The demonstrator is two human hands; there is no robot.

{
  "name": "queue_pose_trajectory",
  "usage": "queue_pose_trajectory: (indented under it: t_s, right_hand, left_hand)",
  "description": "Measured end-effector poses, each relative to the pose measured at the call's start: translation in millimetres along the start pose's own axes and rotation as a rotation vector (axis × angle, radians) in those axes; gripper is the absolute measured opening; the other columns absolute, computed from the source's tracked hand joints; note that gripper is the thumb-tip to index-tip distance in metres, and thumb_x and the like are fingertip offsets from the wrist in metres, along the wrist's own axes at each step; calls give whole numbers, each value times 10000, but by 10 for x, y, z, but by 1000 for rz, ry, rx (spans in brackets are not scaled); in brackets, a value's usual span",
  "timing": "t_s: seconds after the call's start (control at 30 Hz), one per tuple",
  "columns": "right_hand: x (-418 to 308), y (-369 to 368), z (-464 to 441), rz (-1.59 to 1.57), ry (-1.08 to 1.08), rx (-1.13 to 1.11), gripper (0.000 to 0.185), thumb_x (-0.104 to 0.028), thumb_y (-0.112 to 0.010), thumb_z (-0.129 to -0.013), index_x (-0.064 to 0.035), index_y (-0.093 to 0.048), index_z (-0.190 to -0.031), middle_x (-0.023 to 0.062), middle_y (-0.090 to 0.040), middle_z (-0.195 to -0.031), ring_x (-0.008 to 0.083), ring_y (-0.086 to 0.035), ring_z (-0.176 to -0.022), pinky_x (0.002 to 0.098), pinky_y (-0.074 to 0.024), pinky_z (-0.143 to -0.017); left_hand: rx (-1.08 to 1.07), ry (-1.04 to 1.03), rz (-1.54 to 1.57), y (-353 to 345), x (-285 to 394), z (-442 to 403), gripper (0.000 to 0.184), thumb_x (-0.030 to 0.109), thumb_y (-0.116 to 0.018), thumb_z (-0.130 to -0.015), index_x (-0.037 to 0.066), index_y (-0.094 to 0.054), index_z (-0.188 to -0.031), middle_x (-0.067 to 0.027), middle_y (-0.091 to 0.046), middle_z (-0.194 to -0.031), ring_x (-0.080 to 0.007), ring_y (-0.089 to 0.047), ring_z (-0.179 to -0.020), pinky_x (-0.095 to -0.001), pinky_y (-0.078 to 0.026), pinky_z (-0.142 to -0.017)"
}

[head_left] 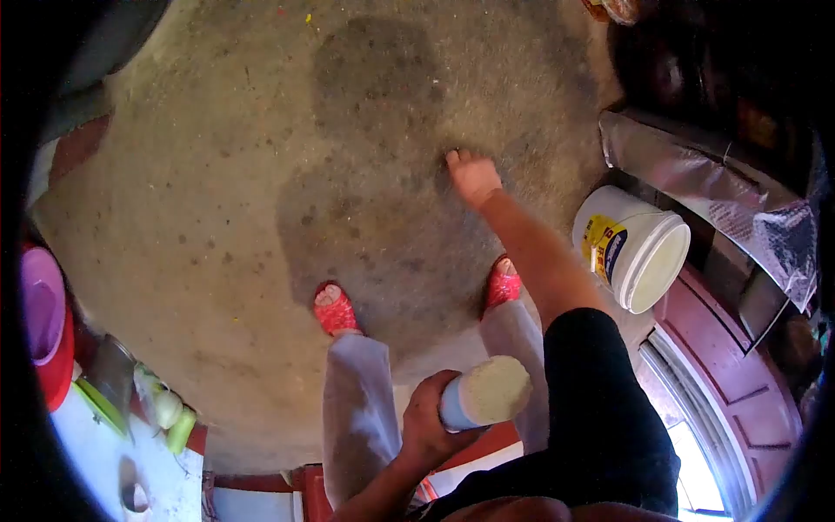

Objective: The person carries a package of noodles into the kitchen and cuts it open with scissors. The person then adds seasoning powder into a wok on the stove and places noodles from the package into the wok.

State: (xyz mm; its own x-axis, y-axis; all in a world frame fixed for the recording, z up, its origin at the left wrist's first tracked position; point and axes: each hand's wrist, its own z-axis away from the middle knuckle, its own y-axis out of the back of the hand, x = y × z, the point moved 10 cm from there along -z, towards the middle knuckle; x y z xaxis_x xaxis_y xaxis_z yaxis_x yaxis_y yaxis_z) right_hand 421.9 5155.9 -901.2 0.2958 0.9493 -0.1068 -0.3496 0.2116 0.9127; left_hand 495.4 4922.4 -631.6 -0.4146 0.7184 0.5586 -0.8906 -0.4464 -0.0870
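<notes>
My left hand [428,424] is wrapped round a light blue cup [453,407] near my body. The cup is heaped with a pale, powdery or grainy material [496,391]. My right hand [474,177] is stretched out over the floor [217,200], away from the cup, with its fingers curled. Whether anything small is between those fingers cannot be made out.
A white bucket [633,248] with a yellow and blue label stands at the right, beside a silvery sheet [696,178]. Basins [43,300] and green vegetables [178,426] are at the lower left. My red slippers [335,309] rest on the floor.
</notes>
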Motion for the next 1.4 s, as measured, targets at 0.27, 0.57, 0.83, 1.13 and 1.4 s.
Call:
queue_pose_trajectory:
  t_s: [0.27,0.57,0.83,1.13,1.4]
  right_hand:
    - [427,103,103,-402,-164,2,174,-142,-569,-743,-59,-534,-892,164,-607,-774,342,-608,-725,416,-481,-605]
    - [1294,1188,1823,-515,-480,76,142,-113,-606,-764,-65,-541,-880,162,-588,-719,361,-586,-658,392,-463,-586]
    - [2727,1951,3673,-109,-773,63,193,-11,-552,-716,-51,-529,-903,174,-565,-921,396,-548,-855,436,-451,-736]
    - [1354,1316,2039,-467,-421,164,181,-56,-533,-775,-71,-579,-948,168,-589,-887,351,-583,-778,402,-468,-678]
    - [750,-210,557,-330,-444,38,135,-167,-523,-805,-80,-522,-908,189,-601,-777,380,-592,-716,480,-464,-620]
  left_hand:
    - [13,2,0,24,148,-42,698,259,-807,-552,66,-473,-1134,-158,-544,-1070,-339,-542,-979,-407,-432,-846]
    - [98,-70,17,6,167,-42,700,266,-800,-556,51,-474,-1137,-166,-560,-1041,-331,-554,-965,-394,-439,-836]
    - [170,-91,81,-107,235,-76,704,225,-800,-547,30,-476,-1141,-159,-575,-1042,-289,-568,-979,-361,-445,-832]
    - [150,-134,102,-192,171,-36,719,217,-808,-545,36,-469,-1152,-151,-565,-1054,-282,-567,-979,-360,-445,-835]
    - [70,-42,-30,-108,77,27,728,224,-818,-523,53,-471,-1141,-161,-554,-1044,-337,-553,-956,-395,-444,-832]
